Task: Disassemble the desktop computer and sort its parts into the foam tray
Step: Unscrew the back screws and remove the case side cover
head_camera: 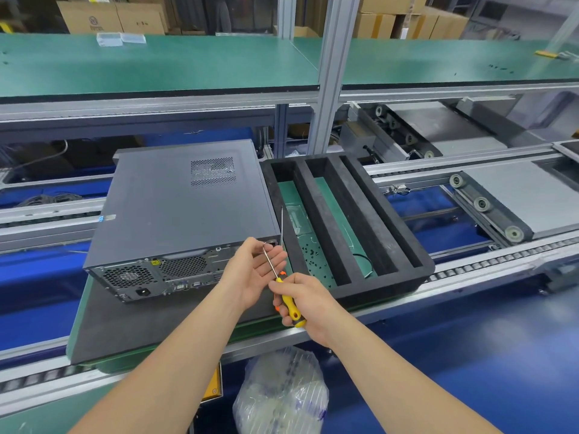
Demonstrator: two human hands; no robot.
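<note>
A dark grey desktop computer [185, 208] lies on its side on a black mat, its rear panel facing me and its cover on. To its right sits the black foam tray [369, 214] with long slots; several small black screws [313, 255] lie in its left slot. My right hand [304, 302] grips a yellow-handled screwdriver [289, 303] whose shaft slants up to the case's rear right corner. My left hand [253, 270] is cupped palm-up under the shaft near that corner, fingers apart. A second thin screwdriver shaft [281, 225] stands between case and tray.
The mat rests on a green pallet [94, 311] on a roller conveyor. A green shelf [156, 64] runs across the back behind an aluminium post [329, 89]. A plastic bag [282, 393] sits below the conveyor edge. Belt modules [501, 195] lie to the right.
</note>
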